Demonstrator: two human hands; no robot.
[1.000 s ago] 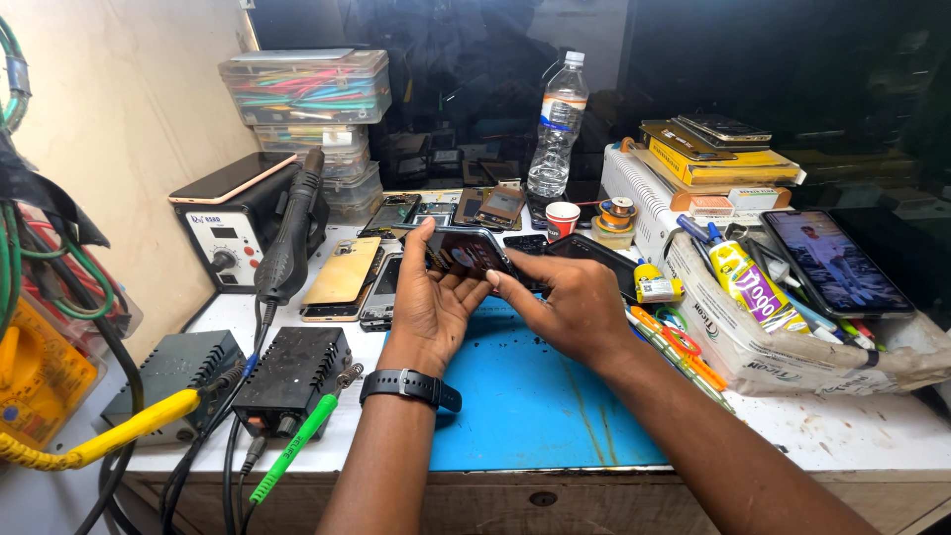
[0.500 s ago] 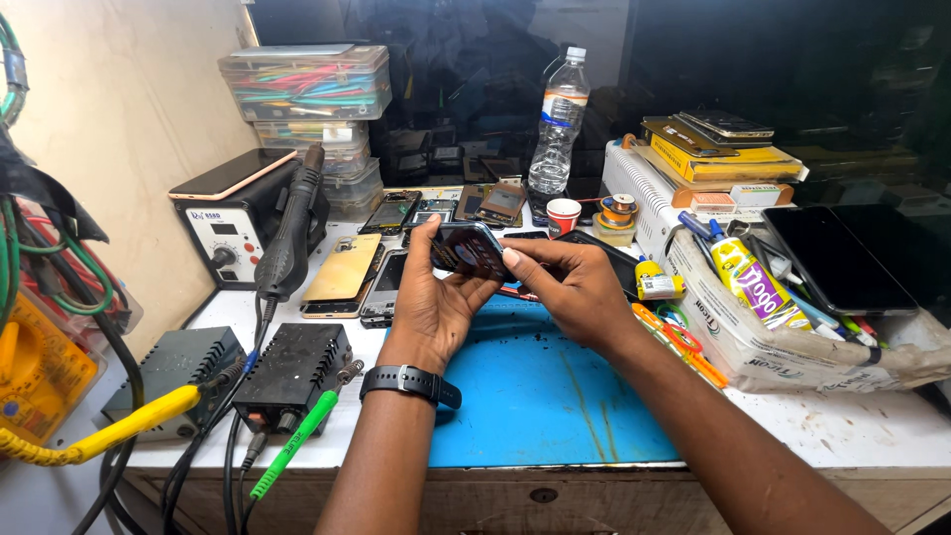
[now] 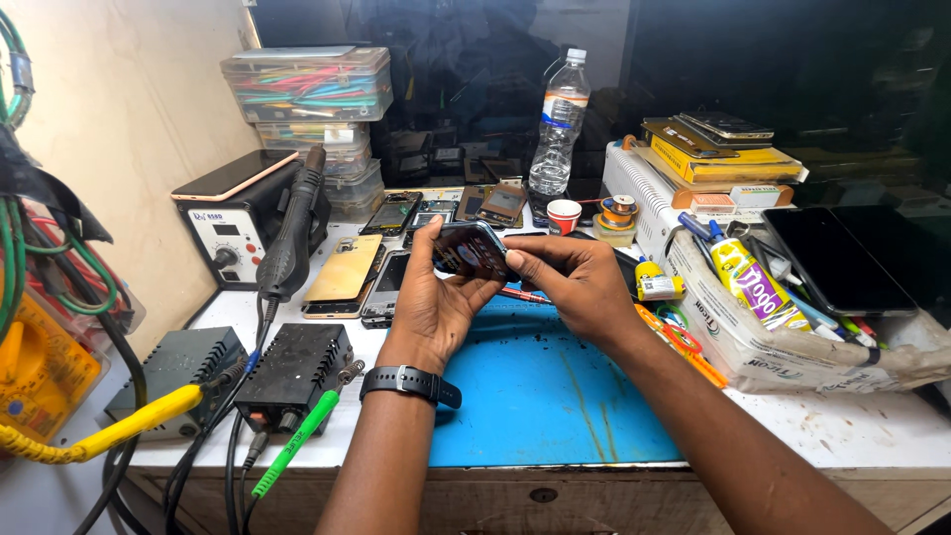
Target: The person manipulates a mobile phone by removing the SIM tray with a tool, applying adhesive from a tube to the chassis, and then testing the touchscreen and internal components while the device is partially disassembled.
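- Not a lot changed over the last second: the phone (image 3: 471, 250) has come up a touch and rolled so you see more of its edge and dark face, and the right hand (image 3: 580, 287) has slid in along its right end.
- Looks to me like they're turning it over to inspect or work the edge, not putting it down.
- Left hand (image 3: 436, 297) has a closed grip on the phone from below, thumb up the side; right hand pinches the other end.
- Phone is dark, glossy, rounded corners, held in the air over the far edge of the blue mat (image 3: 540, 396) on the table (image 3: 842, 431).
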